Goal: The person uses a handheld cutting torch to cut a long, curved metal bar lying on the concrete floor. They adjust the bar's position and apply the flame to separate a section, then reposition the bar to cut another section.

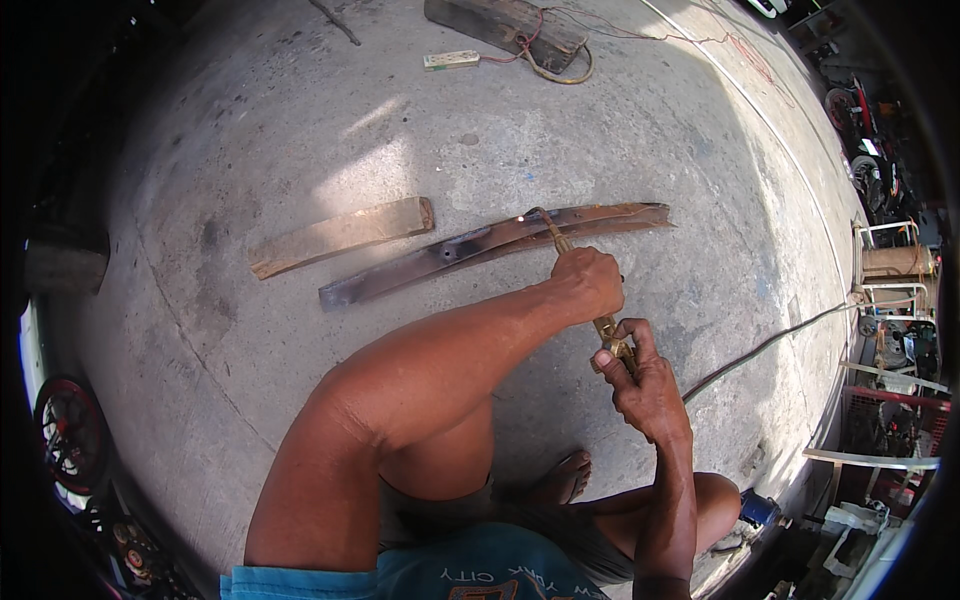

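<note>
A brass cutting torch (561, 240) is gripped by its body in my closed left hand (590, 283). My right hand (645, 388) holds the torch's rear end, thumb and forefinger on either side of its brass valve part. The bent tip points at the upper edge of a long rusty steel angle bar (480, 242) lying on the floor. A small bright glowing spot shows on the bar beside the tip. One dark round hole is visible further left on the bar. Just beyond its left half, a wooden block (340, 236) lies apart from it.
Concrete floor (250, 350) surrounds the bar. A dark hose (770, 345) runs right from near my right hand. At the far side lie a dark timber (510, 30), thin red wires and a whitish box (452, 60). Racks and metal parts line the right; a wheel (70, 435) stands left.
</note>
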